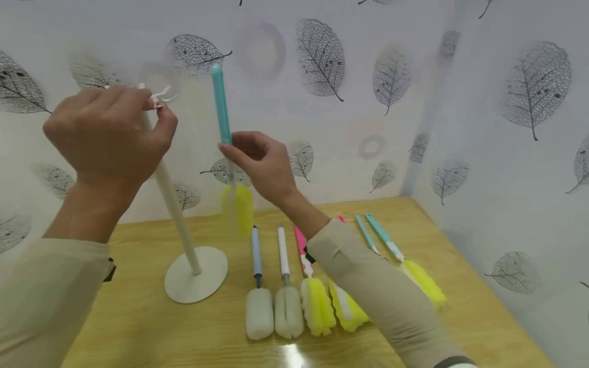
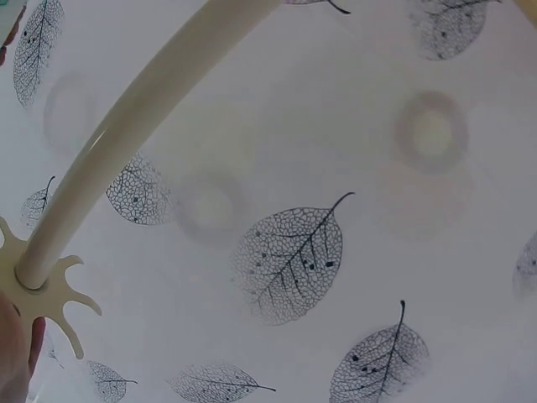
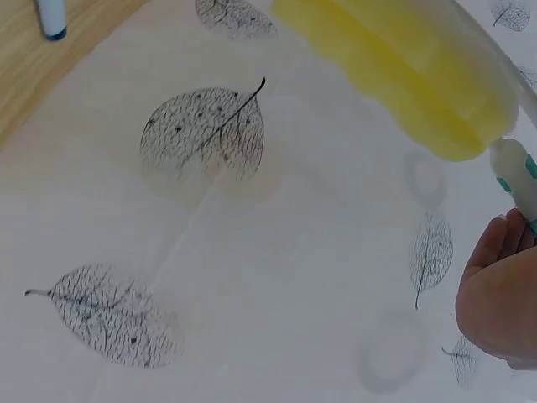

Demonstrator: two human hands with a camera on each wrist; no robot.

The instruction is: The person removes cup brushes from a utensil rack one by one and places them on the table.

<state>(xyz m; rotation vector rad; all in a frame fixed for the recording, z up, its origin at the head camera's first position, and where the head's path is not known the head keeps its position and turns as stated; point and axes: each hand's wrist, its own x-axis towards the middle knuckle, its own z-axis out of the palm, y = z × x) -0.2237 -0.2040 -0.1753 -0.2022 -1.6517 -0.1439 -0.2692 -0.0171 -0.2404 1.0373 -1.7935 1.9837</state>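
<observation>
My left hand (image 1: 112,135) grips the top of a cream-white stand (image 1: 175,214), whose pole leans a little and ends in a round base (image 1: 195,276) on the table. Curved hooks (image 2: 75,306) fan out around the pole's top, partly hidden by the hand in the head view. To the right of the pole, my right hand (image 1: 267,163) pinches a sponge bottle brush by the lower part of its teal handle (image 1: 221,107). The brush hangs sponge down, its yellow and white head (image 3: 411,75) above the table's back edge.
On the wooden table (image 1: 133,306) several more sponge brushes lie in a row, among them a blue-handled one (image 1: 259,312), a white-handled one (image 1: 289,312) and a pink-handled one (image 1: 317,306). My right forearm covers part of the row. Leaf-patterned walls (image 1: 349,128) stand behind and at right.
</observation>
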